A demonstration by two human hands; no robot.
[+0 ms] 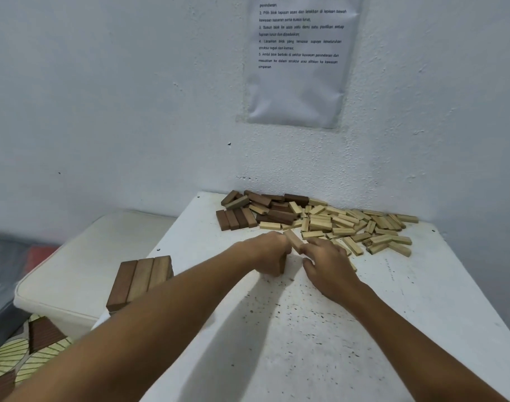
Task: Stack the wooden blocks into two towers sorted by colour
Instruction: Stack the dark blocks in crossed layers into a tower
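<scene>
A heap of loose dark brown blocks (259, 210) lies at the back of the white table (335, 329), with a wider spread of pale blocks (361, 227) to its right. A dark brown tower (140, 281) stands at the table's left edge, three blocks across its top. My left hand (269, 253) is curled round a small stack of blocks mid-table, mostly hidden under the fingers. My right hand (324, 261) pinches one end of a light brown block (293, 239) that slants up between both hands.
A white wall rises right behind the blocks, with a printed instruction sheet (300, 59) taped to it. A cream lidded bin (82, 274) sits left of the table. Patterned floor covering (30, 352) shows at the lower left.
</scene>
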